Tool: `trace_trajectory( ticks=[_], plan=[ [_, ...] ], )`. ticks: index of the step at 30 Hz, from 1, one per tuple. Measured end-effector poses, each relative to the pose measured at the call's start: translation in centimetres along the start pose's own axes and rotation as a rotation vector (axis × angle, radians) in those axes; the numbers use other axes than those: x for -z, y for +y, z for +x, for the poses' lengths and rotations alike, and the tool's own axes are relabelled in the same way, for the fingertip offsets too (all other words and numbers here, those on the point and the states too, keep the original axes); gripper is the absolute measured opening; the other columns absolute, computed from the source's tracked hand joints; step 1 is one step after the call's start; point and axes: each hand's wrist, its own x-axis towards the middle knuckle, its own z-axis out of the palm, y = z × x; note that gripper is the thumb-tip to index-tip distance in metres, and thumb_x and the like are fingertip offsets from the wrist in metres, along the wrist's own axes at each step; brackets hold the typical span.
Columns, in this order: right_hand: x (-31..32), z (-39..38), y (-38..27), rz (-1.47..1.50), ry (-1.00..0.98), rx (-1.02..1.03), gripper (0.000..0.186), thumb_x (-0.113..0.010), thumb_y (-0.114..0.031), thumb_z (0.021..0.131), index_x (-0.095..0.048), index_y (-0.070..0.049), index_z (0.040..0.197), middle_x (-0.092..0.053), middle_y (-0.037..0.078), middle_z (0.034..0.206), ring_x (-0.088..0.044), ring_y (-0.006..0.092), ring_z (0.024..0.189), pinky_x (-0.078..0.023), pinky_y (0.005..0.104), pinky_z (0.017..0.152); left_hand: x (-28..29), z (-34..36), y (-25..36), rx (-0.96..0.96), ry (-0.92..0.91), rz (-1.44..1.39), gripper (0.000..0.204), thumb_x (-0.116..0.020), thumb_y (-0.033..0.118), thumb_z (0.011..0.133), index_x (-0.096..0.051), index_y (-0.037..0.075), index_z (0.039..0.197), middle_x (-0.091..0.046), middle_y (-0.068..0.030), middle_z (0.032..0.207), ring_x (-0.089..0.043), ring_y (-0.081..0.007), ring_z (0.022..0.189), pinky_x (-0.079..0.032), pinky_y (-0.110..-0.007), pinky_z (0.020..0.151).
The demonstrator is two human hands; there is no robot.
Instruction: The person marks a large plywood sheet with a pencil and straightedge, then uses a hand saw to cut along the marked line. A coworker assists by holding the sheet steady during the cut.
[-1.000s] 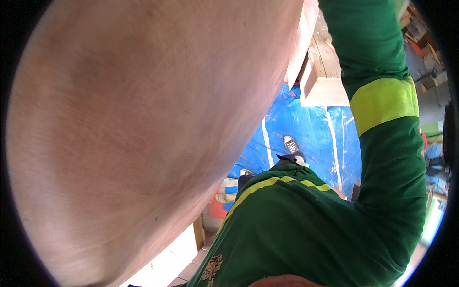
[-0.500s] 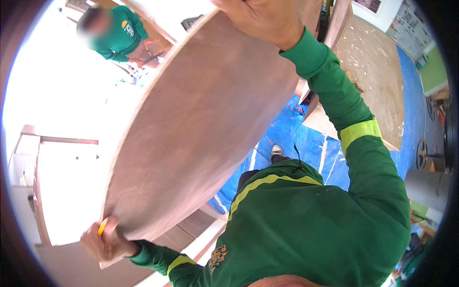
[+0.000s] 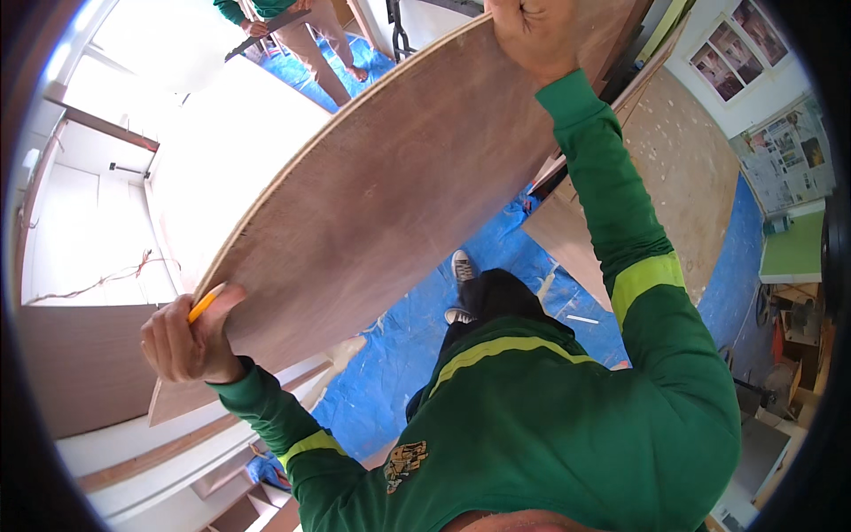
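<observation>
A large brown plywood sheet (image 3: 381, 195) slants across the space before me, held up off the floor. On its lower left corner my left hand (image 3: 184, 344) is closed over the edge, with a yellow pencil (image 3: 206, 302) tucked between thumb and fingers. My right hand (image 3: 537, 40) grips the sheet's far upper edge, partly cut off by the top of the picture. Both arms are stretched wide in green sleeves with lime bands.
Blue sheeting (image 3: 372, 390) covers the floor around my shoes. At the right stands a stained board (image 3: 683, 168). Beyond the plywood, a person (image 3: 310, 49) holds a dark long tool (image 3: 266, 34). A white surface (image 3: 244, 133) lies at the left; pictures (image 3: 740, 49) hang on the right wall.
My view has swung, so the room appears shifted. The other person now shows mainly by legs and hands near the top. Both my hands keep hold of the plywood sheet.
</observation>
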Motion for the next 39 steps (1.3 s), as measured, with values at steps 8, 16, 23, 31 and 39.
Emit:
trace_trajectory(
  ticks=[8,16,23,31,39],
  plan=[
    [6.3,-8.3,-3.2,0.040,-0.171,0.016,0.018,-0.073,-0.016,0.098,-0.069,-0.010,0.081,-0.062,0.004,0.071,-0.057,0.0239,0.065,-0.037,0.0396,0.079,7.3,-6.4,8.1,0.082,-0.200,-0.075,0.062,-0.083,0.079,0.075,-0.068,0.018,0.073,-0.062,0.0056,0.065,-0.064,-0.0177,0.063,-0.044,-0.034,0.061],
    [15.7,-12.6,-4.1,0.274,-0.387,-0.215,0.047,-0.048,-0.022,0.114,-0.059,-0.009,0.071,-0.059,0.005,0.067,-0.054,0.0218,0.062,-0.038,0.0402,0.077,17.3,-8.9,16.3,0.309,-0.509,-0.183,0.056,-0.090,0.065,0.077,-0.070,0.013,0.075,-0.060,-0.0016,0.066,-0.061,-0.0230,0.063,-0.045,-0.037,0.062],
    [18.3,-11.8,-5.6,0.264,-0.549,-0.241,0.055,-0.044,-0.032,0.117,-0.060,-0.007,0.071,-0.061,0.005,0.067,-0.054,0.0207,0.062,-0.038,0.0375,0.080,20.2,-8.5,18.9,0.350,-0.545,-0.130,0.069,-0.092,0.075,0.061,-0.067,0.012,0.074,-0.058,-0.0014,0.063,-0.060,-0.0227,0.059,-0.046,-0.034,0.058],
    [17.9,-8.1,-3.7,0.186,-0.827,-0.376,0.048,-0.048,-0.027,0.116,-0.063,-0.003,0.078,-0.061,0.005,0.072,-0.057,0.0189,0.071,-0.042,0.0373,0.078,17.7,-6.4,14.1,0.383,-0.803,-0.367,0.067,-0.092,0.069,0.058,-0.066,0.009,0.073,-0.053,-0.0013,0.059,-0.057,-0.0216,0.055,-0.042,-0.034,0.054],
    [14.0,-5.2,6.7,0.062,-0.617,-0.859,0.068,-0.053,-0.056,0.115,-0.064,-0.002,0.075,-0.062,0.002,0.072,-0.056,0.0145,0.070,-0.046,0.0340,0.067,14.3,-2.5,4.8,0.514,-1.477,-1.016,0.063,-0.105,0.051,0.059,-0.081,0.011,0.101,-0.077,-0.0016,0.078,-0.076,-0.0198,0.072,-0.054,-0.033,0.062]
  ],
)
